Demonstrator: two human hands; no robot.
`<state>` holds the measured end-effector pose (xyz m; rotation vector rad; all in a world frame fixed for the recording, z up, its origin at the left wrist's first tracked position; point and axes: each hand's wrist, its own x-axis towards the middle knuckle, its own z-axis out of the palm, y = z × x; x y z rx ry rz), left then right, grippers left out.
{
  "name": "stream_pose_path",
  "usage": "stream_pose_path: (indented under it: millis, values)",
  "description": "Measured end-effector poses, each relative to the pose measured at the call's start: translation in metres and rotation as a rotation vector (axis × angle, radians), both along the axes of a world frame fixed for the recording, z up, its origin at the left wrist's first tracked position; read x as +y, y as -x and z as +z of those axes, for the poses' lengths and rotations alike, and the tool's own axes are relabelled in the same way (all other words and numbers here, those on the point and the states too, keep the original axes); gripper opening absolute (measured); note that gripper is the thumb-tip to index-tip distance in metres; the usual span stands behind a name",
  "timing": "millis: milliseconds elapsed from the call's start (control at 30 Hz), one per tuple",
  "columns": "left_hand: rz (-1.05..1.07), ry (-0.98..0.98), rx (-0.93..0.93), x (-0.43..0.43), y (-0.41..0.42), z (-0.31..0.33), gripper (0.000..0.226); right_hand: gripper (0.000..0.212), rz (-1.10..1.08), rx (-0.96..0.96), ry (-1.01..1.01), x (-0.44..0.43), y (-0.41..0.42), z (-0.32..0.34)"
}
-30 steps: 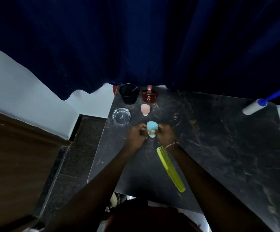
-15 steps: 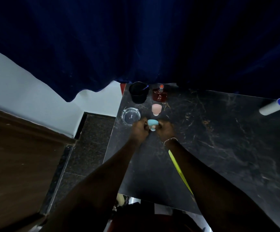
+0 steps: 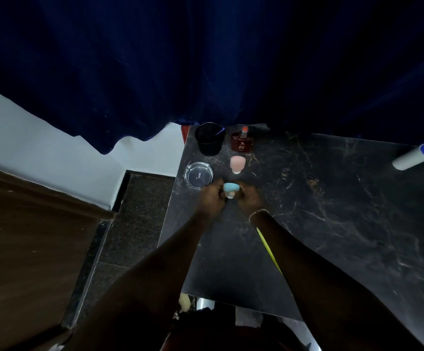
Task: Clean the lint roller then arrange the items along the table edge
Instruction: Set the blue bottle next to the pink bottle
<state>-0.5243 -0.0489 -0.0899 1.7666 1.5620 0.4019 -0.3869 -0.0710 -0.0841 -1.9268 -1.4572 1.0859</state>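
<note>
Head view: the left hand (image 3: 209, 197) and right hand (image 3: 249, 197) both pinch the small blue mushroom-shaped piece (image 3: 230, 189), upright just nearer than its pink twin (image 3: 237, 163) and right of the glass ashtray (image 3: 198, 174). The lint roller (image 3: 413, 157) lies far right of the blue piece, handle pointing away, across open marble table (image 3: 332, 224).

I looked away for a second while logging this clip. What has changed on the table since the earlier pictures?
Both hands, left hand and right hand, have carried the blue item away from the person, toward the pink item and beside the glass ashtray. Both still grip it. The black cup, perfume bottle, comb and lint roller stayed put.
</note>
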Motion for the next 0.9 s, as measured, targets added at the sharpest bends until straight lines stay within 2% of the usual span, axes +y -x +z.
stream_pose_path:
  millis: [200,367,433,567,900]
  values:
    - [-0.01,-0.009,0.019,-0.002,0.001,0.001,0.012,0.035,-0.023,0.046,-0.015,-0.006,0.004,0.007]
    - [-0.003,0.006,0.032,-0.003,0.0,0.003,0.018,0.058,-0.013,0.068,0.028,-0.007,0.009,0.015]
    - [-0.005,0.021,0.042,-0.002,0.0,0.002,0.021,0.055,-0.013,0.07,0.029,-0.008,0.008,0.014]
    - [0.001,0.02,0.034,-0.007,-0.004,0.005,0.02,0.034,-0.027,0.053,0.033,-0.013,0.003,0.011]
    - [0.0,0.026,0.025,-0.013,0.0,0.006,0.025,0.041,-0.038,0.095,0.028,-0.017,0.002,0.007]
